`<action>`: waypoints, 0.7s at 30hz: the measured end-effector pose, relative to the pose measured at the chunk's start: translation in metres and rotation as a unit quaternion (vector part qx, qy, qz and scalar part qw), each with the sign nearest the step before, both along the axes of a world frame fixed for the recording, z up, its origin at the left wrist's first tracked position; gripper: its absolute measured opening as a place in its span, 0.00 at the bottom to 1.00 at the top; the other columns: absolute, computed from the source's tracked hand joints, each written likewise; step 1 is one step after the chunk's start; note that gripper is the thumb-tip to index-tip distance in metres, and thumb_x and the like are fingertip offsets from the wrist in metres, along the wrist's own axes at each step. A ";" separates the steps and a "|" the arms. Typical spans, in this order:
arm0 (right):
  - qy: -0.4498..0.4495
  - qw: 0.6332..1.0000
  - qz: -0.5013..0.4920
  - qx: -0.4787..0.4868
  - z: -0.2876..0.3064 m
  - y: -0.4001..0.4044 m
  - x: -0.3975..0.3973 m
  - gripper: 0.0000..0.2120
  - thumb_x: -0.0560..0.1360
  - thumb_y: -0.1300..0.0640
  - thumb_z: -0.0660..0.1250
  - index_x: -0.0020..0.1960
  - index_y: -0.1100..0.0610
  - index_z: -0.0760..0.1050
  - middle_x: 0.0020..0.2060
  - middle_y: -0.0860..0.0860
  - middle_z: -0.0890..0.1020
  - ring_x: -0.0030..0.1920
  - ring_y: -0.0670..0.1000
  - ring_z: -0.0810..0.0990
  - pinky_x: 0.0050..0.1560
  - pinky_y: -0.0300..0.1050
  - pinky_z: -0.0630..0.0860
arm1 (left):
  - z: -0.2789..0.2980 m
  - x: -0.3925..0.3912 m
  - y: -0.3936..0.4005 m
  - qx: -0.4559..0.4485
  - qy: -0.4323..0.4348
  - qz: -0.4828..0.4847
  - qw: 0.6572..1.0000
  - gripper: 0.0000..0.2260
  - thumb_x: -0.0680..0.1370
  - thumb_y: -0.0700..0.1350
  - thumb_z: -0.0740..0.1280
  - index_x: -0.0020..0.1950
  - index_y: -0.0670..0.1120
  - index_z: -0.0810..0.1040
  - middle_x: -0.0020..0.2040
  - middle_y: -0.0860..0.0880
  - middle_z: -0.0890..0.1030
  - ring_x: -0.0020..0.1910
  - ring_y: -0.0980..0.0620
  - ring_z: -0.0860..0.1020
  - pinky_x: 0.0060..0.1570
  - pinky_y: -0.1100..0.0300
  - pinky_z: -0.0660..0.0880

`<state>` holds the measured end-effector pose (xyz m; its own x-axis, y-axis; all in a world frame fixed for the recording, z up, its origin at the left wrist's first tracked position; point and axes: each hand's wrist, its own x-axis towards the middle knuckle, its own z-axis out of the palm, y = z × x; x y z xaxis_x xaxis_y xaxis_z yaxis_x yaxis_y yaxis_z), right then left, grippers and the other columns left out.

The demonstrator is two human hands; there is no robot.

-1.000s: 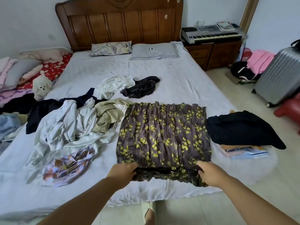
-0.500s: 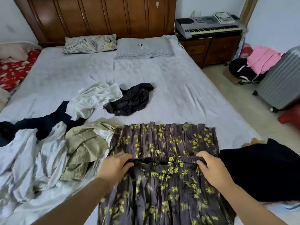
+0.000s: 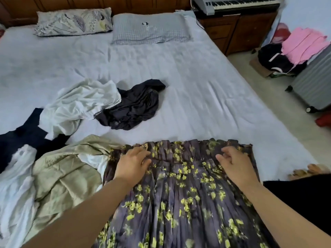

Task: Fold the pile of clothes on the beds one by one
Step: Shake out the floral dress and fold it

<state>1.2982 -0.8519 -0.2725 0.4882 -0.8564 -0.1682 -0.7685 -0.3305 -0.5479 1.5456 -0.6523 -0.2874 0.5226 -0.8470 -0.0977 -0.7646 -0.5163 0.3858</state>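
Observation:
A dark pleated skirt with yellow flowers (image 3: 180, 203) lies folded in half on the near part of the bed, its waistband laid close to the far hem. My left hand (image 3: 133, 164) rests flat on the skirt's far left part, fingers spread. My right hand (image 3: 233, 163) sits on the far right part with fingers loosely curled, and no fabric is pinched in it. To the left lies the unfolded pile: an olive garment (image 3: 62, 176), white clothes (image 3: 16, 185) and a navy piece (image 3: 23, 136).
A white garment (image 3: 78, 102) and a black one (image 3: 132, 108) lie mid-bed on the pale sheet (image 3: 197, 86). Two pillows (image 3: 150, 29) sit at the head. A black folded item (image 3: 304, 197) lies at right. Beyond the bed edge stand a cabinet with a keyboard (image 3: 238, 4) and a grey suitcase (image 3: 315, 83).
Both hands carried the skirt's waistband from the near edge up over the skirt to its far hem, folding it in half, then let go and rest on it. The camera tilted down and forward.

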 end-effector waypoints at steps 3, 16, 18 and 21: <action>0.069 0.996 0.028 0.045 -0.027 0.015 -0.012 0.16 0.78 0.49 0.63 0.63 0.55 0.73 0.55 0.50 0.79 0.55 0.50 0.78 0.53 0.44 0.72 | -0.029 -0.024 0.011 0.050 0.032 -0.022 0.998 0.15 0.82 0.49 0.58 0.68 0.51 0.73 0.70 0.52 0.69 0.68 0.52 0.67 0.66 0.57 0.66; 0.312 0.925 0.205 -0.065 -0.197 0.057 -0.051 0.36 0.65 0.28 0.24 0.70 0.40 0.25 0.68 0.48 0.24 0.68 0.61 0.21 0.62 0.66 0.23 | -0.186 -0.116 0.007 0.256 -0.019 -0.097 0.962 0.35 0.64 0.75 0.31 0.63 0.63 0.18 0.67 0.55 0.18 0.64 0.48 0.17 0.71 0.40 0.39; 0.315 0.924 0.208 -0.052 -0.208 0.049 -0.056 0.37 0.63 0.27 0.22 0.68 0.40 0.22 0.69 0.47 0.24 0.72 0.62 0.26 0.65 0.67 0.27 | -0.194 -0.109 0.004 0.279 -0.011 -0.061 0.958 0.36 0.62 0.75 0.31 0.63 0.62 0.18 0.67 0.56 0.18 0.66 0.47 0.18 0.71 0.42 0.51; 0.254 0.940 0.223 -0.037 -0.201 0.037 -0.059 0.39 0.69 0.27 0.29 0.76 0.41 0.37 0.76 0.48 0.36 0.76 0.59 0.38 0.71 0.63 0.34 | -0.186 -0.112 -0.005 0.290 -0.009 -0.049 0.956 0.36 0.65 0.74 0.32 0.66 0.60 0.21 0.72 0.54 0.24 0.71 0.46 0.25 0.72 0.44 0.53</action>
<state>1.2393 -0.8154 -0.4740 0.6744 -0.6040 -0.4246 -0.7007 -0.7049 -0.1103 1.4335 -0.6573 -0.4737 0.4499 -0.6985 -0.5565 -0.8240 -0.5649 0.0430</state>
